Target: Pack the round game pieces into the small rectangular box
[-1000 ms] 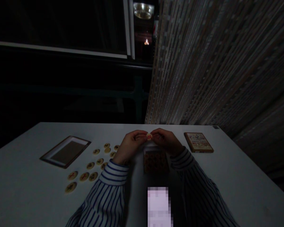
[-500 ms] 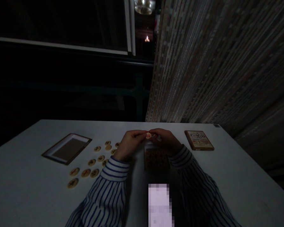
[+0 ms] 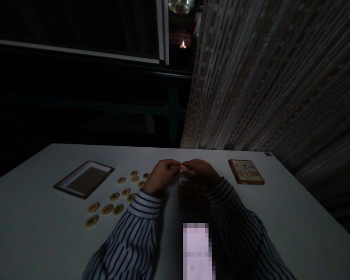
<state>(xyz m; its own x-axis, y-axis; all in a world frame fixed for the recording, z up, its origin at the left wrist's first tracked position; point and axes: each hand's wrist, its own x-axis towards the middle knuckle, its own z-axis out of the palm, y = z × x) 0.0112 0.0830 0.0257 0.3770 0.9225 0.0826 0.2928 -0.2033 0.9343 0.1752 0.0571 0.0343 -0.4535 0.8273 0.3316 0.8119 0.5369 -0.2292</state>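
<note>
My left hand (image 3: pixel 162 175) and my right hand (image 3: pixel 202 172) meet above the table, fingertips pinched together. Between them is a small round Chinese chess piece (image 3: pixel 183 168) with a red character, its face turned toward me. Against the right fingers shows a small pale scrap (image 3: pixel 190 170) that I cannot make out. Directly below my hands stands a box (image 3: pixel 181 196) packed with rows of dark-looking pieces, partly covered by the right hand and wrist. To the left of my left hand lie several loose Chinese chess pieces (image 3: pixel 114 196), marked in red or black.
An open, shallow box lid or tray (image 3: pixel 72 190) lies on the white table (image 3: pixel 46 225) at the left. At the right is a flat printed box (image 3: pixel 247 172). A blurred-out bright rectangle (image 3: pixel 196 252) is near me. A string curtain (image 3: pixel 221 97) hangs behind the table.
The piece between my fingertips has tilted a little, and more of the pale scrap shows by the right fingers. The whole view has shifted slightly; the loose pieces lie as before.
</note>
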